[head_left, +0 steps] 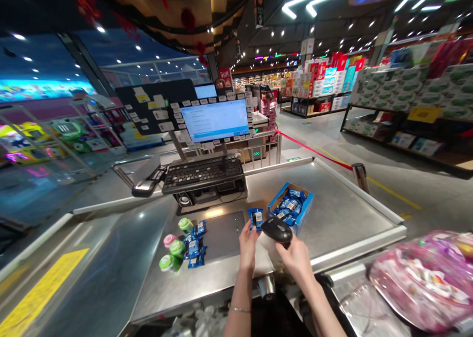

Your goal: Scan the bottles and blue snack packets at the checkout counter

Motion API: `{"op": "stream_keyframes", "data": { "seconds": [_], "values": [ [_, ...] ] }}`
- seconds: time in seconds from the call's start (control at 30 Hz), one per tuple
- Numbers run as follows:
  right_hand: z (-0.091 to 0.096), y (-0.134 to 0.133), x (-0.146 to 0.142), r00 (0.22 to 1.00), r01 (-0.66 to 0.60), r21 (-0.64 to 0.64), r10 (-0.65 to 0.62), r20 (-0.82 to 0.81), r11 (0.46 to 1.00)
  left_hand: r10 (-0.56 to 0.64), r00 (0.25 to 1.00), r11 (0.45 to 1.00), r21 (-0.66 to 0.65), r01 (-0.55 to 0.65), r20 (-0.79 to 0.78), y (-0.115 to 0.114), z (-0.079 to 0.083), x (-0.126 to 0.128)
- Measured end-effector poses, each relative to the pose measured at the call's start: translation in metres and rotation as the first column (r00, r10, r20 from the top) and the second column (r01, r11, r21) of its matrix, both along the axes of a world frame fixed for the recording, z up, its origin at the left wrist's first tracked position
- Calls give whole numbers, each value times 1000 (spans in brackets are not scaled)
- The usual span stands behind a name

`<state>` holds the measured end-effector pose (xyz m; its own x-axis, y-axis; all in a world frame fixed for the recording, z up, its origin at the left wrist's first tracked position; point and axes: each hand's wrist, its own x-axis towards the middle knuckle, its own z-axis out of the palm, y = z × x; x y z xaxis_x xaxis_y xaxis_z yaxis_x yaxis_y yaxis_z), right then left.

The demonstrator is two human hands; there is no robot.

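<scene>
My left hand (248,243) pinches a small blue packet (255,218), its white barcode label facing up. Wrapped round a black handheld barcode scanner (276,229), my right hand (295,255) keeps the scanner's head close beside the packet. Just behind the scanner stands an open blue cardboard box (306,210) holding several more blue packets (290,205). To the left, a small heap of blue packets (192,248) lies on the metal counter, next to several small green-and-white and pink-lidded containers (177,249).
A keyboard (203,173) sits on a raised stand below a lit monitor (216,120) edged with paper labels. A dark flat panel (223,234) is set into the steel counter (347,199). Pink plastic bags (417,283) lie at right. A red belt barrier (314,150) runs behind.
</scene>
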<state>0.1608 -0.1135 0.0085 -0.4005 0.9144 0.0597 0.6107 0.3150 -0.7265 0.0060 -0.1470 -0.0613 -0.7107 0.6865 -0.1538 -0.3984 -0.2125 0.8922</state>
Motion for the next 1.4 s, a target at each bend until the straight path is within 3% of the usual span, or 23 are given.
{"op": "stream_keyframes", "data": {
  "seconds": [0.4, 0.57, 0.63, 0.73, 0.8, 0.87, 0.93, 1.03, 1.2, 1.3, 1.37, 1.4],
  "values": [
    [8, -3, -3, 1000, -1, -6, 1, 16, 1000, 8, 1000, 1000, 8, -8, 2, -4, 4, -2],
    [2, -7, -8, 993, 35, 16, -33, -110, 999, 73, 997, 997, 15, -74, 40, -12, 1, -11],
    [0, -10, -11, 982, 42, 4, -40, -183, 999, 153, 987, 988, 11, -154, 39, -21, -2, -25],
    [-3, -17, -19, 966, 21, -37, -30, -258, 999, 388, 921, 921, -21, -389, -27, -48, -5, -58],
    [-7, -21, -25, 959, -8, -52, -7, -282, 999, 552, 826, 825, -67, -561, -115, -72, -7, -87],
    [-13, -25, -31, 956, -33, -46, 18, -293, 998, 636, 736, 719, -167, -675, -234, -97, -7, -116],
    [-21, -28, -37, 956, -60, -35, 47, -290, 998, 583, 673, 605, -310, -734, -455, -118, -6, -140],
    [-30, -29, -43, 957, -94, -40, 80, -278, 995, 366, 591, 448, -421, -789, -719, -134, -2, -163],
    [-33, -27, -49, 948, -121, -41, 103, -302, 992, -105, 434, 259, -446, -857, -895, -136, 6, -166],
    [-27, -27, -49, 946, -122, -37, 105, -306, 992, -212, 327, 198, -368, -908, -921, -132, 12, -156],
    [-22, -28, -49, 946, -111, -39, 93, -311, 993, -196, 308, 215, -347, -913, -931, -125, 15, -148],
    [-21, -28, -49, 945, -102, -41, 83, -317, 994, -177, 309, 258, -347, -902, -934, -120, 16, -142]
  ]
}}
